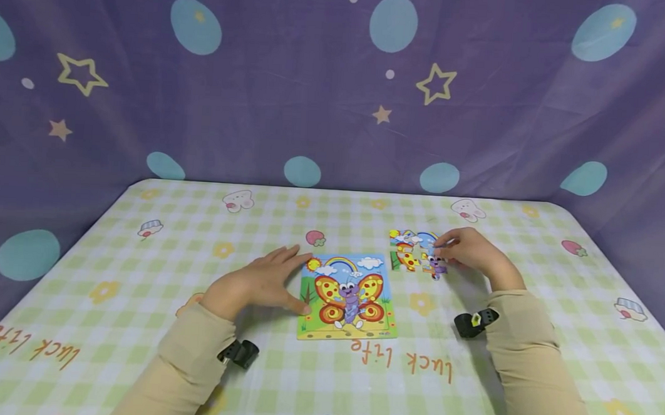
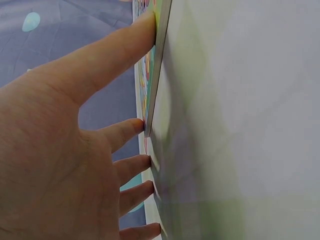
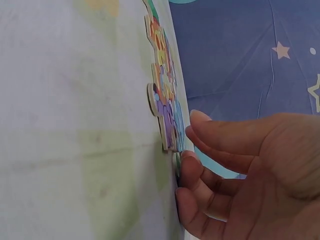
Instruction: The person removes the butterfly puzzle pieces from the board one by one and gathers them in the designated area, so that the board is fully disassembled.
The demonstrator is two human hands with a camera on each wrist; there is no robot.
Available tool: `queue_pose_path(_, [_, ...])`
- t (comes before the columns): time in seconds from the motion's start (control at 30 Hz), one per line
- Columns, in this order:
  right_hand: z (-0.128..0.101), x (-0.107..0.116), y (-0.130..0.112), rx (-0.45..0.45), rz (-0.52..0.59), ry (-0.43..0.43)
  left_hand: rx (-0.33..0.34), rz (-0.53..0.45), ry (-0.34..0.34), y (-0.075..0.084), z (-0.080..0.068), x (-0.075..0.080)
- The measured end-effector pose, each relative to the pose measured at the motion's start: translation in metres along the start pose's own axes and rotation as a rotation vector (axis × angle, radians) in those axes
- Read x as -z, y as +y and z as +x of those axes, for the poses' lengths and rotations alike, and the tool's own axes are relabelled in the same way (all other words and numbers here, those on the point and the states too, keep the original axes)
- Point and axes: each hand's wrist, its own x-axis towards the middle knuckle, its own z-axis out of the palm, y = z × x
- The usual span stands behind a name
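A square butterfly picture board [image 1: 350, 299] lies on the table, its thin edge [image 2: 159, 75] facing the left wrist camera. My left hand [image 1: 263, 282] is spread at its left side. The thumb [image 2: 120, 55] touches the board's edge, the index fingertip is at a corner, and the other fingertips rest on the tablecloth. Farther back on the right lies a cluster of jigsaw pieces [image 1: 408, 255] with matching butterfly artwork, gaps showing between some. My right hand [image 1: 468, 249] is at the cluster's right edge, fingers [image 3: 192, 167] bent and thumb near the index finger. I cannot tell whether they pinch a piece.
A checked tablecloth [image 1: 189, 363] with printed flowers and lettering covers the table. Behind it hangs a purple curtain [image 1: 259, 103] with stars and ovals. Black wrist cameras [image 1: 473, 323] are strapped over the beige sleeves [image 1: 533, 362], close above the cloth.
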Motion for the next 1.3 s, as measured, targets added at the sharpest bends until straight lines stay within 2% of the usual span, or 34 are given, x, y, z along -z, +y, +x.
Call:
queue_pose_path(0.3, [-0.001,-0.001,-0.009,0.073,-0.031,0.039,-0.003,0.003,-0.005,-0.001,0.001,0.000])
queue_pose_path(0.73, [-0.003,-0.018,-0.027,0.284,-0.021,-0.144,-0.006,-0.004,-0.002,-0.001,0.001,0.000])
queue_pose_path(1.07, [-0.005,-0.033,-0.048,0.334,-0.048,-0.206,-0.008,-0.004,0.000,-0.001,0.001,-0.001])
queue_pose_path(1.3, [-0.003,-0.045,-0.058,0.411,-0.040,-0.263,-0.007,-0.001,-0.001,-0.002,0.001,-0.001])
